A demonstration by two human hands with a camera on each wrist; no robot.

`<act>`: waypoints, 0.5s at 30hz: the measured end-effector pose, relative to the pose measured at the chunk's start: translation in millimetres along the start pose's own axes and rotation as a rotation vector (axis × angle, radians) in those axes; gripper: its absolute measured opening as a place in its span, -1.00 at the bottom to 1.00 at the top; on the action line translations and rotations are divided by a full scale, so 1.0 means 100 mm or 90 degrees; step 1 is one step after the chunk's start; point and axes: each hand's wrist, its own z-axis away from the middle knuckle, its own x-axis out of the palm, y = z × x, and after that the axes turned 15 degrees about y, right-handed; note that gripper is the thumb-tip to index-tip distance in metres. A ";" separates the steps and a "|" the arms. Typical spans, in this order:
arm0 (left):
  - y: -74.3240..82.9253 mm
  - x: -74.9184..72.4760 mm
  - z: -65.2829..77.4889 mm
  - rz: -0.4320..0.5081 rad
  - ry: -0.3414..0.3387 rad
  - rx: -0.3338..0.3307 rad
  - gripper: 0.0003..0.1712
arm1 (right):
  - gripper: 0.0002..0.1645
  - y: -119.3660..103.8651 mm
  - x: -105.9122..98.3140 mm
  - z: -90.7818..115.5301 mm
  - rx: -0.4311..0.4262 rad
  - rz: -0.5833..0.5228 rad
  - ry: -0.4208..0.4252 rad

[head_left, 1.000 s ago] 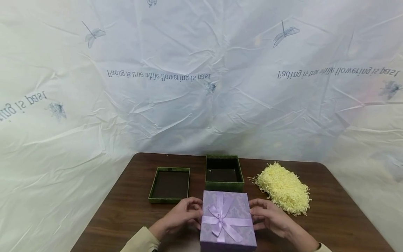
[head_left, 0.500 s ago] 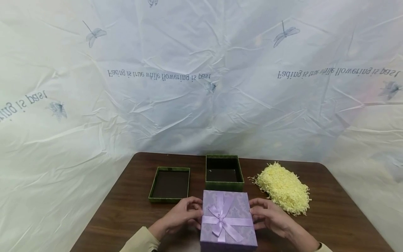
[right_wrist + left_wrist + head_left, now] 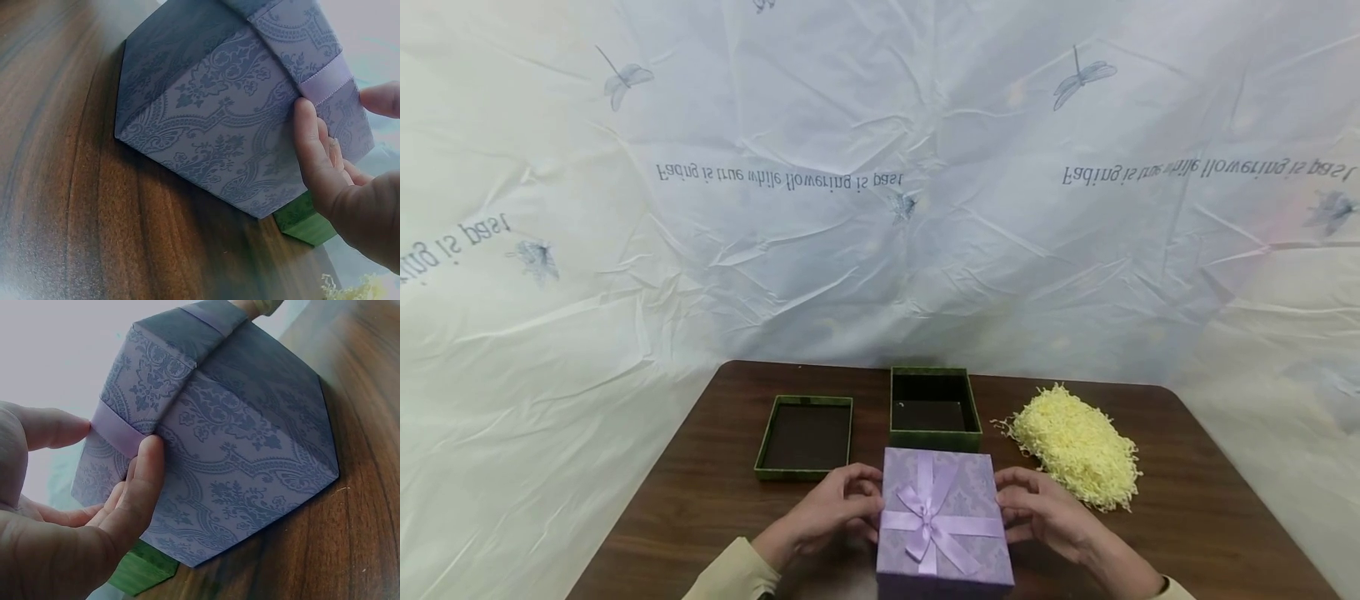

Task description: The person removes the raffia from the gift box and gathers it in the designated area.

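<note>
A purple gift box stands near the front of the table, its patterned lid (image 3: 962,492) topped by a lilac ribbon bow (image 3: 927,523). My left hand (image 3: 827,512) holds the lid's left side. In the left wrist view, the thumb touches the upper part of the lid's side and the fingers curl at its lower edge. On the opposite side, my right hand (image 3: 1048,515) grips the lid the same way. The box body (image 3: 250,462) shows beneath the lid in both wrist views, resting on the table. Its inside is hidden.
Behind the purple box is an open green box (image 3: 934,439) with a dark inside. A shallow green lid (image 3: 793,475) lies to its left, inside up. Yellow shredded paper (image 3: 1075,450) is heaped at the right on the brown wooden table (image 3: 692,500). A white printed sheet (image 3: 880,250) hangs behind.
The view has shifted slightly. The lid's far edge appears a little higher in the head view, with both hands keeping their places on its sides.
</note>
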 end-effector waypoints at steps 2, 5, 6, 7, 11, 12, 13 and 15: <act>0.01 0.00 0.01 -0.001 0.000 0.002 -0.38 | -0.61 -0.01 0.01 0.01 -0.003 0.000 0.003; 0.03 0.00 0.02 -0.003 0.001 0.003 -0.38 | -0.62 -0.02 0.01 0.01 -0.010 0.003 0.005; 0.04 0.01 0.02 -0.004 0.001 0.004 -0.38 | -0.62 -0.02 0.02 0.01 -0.012 0.004 0.005; 0.04 0.01 0.03 -0.004 0.002 0.005 -0.38 | -0.63 -0.02 0.02 0.02 -0.014 0.005 0.004; 0.06 0.02 0.03 -0.005 0.004 0.011 -0.37 | -0.62 -0.04 0.04 0.02 -0.020 0.010 0.005; 0.06 0.02 0.03 -0.005 0.004 0.012 -0.37 | -0.62 -0.05 0.04 0.02 -0.022 0.013 0.006; 0.06 0.02 0.03 -0.004 0.004 0.012 -0.37 | -0.62 -0.06 0.04 0.03 -0.023 0.014 0.008; 0.06 0.02 0.03 -0.006 0.001 0.014 -0.36 | -0.61 -0.07 0.05 0.03 -0.025 0.017 0.011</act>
